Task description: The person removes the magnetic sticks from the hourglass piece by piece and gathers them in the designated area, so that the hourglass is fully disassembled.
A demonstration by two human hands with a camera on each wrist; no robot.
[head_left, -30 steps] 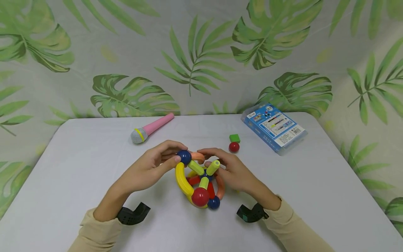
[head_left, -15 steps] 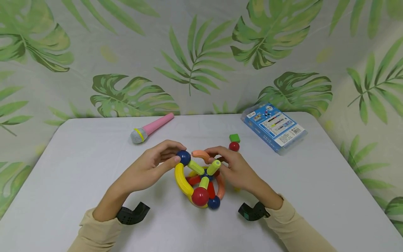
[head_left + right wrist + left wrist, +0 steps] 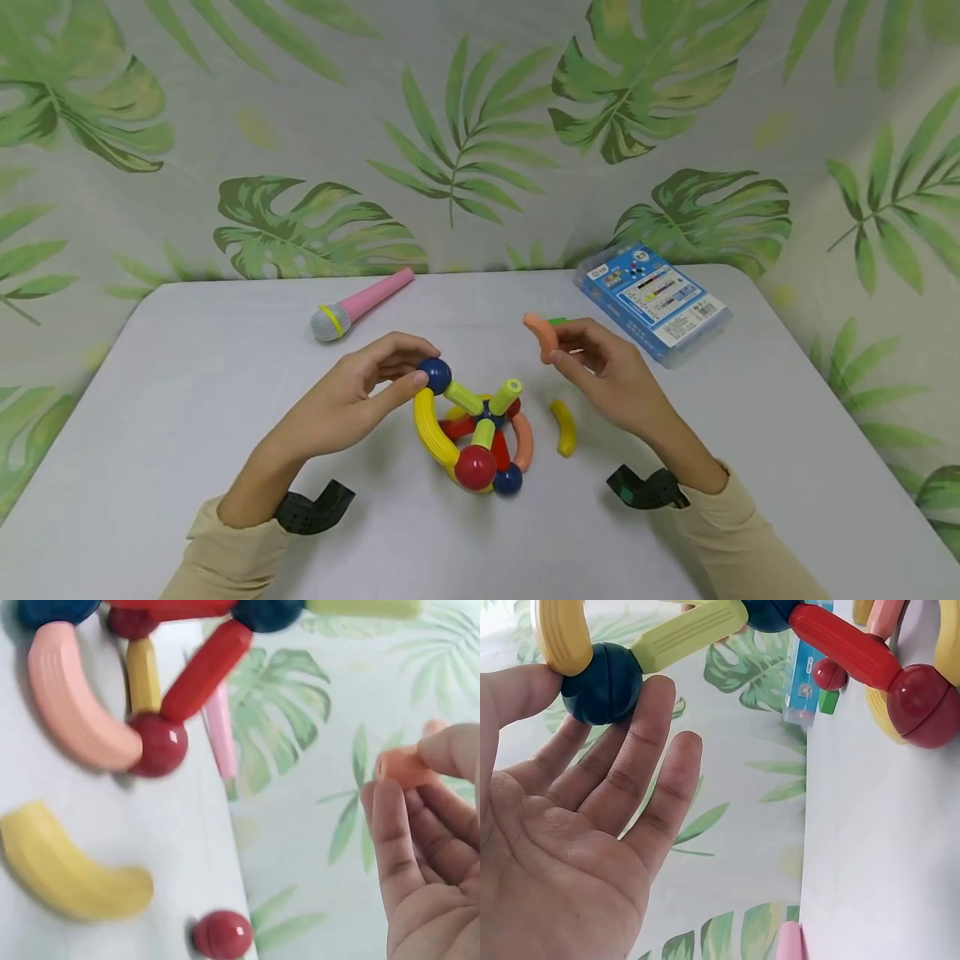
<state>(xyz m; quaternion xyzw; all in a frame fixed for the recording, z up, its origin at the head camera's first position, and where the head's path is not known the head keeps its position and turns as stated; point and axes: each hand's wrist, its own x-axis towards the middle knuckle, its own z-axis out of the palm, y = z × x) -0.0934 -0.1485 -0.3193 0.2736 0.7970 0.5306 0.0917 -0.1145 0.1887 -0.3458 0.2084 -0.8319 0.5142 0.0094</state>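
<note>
In the head view my left hand (image 3: 356, 408) pinches a dark blue ball (image 3: 434, 376) at the raised left corner of a magnetic ball-and-rod structure. In the left wrist view the thumb and fingertips touch that blue ball (image 3: 601, 684). The structure joins red and blue balls with straight lime rods (image 3: 483, 433), red rods and curved rods; one lime rod (image 3: 510, 397) points up with a bare end. My right hand (image 3: 622, 383) pinches a loose curved orange rod (image 3: 542, 337) above the table, apart from the structure. The right wrist view shows this orange rod (image 3: 405, 766) nearly end-on.
A loose curved yellow rod (image 3: 564, 428) lies right of the structure. Behind my right hand a green piece (image 3: 557, 321) is partly hidden; a loose red ball (image 3: 223, 934) shows in the right wrist view. A pink microphone (image 3: 363, 306) and a boxed set (image 3: 652, 304) lie farther back.
My right hand has drawn the curved orange rod away from the blue ball, to the right and back. The yellow rod has come into view. My left hand stays on the ball.
</note>
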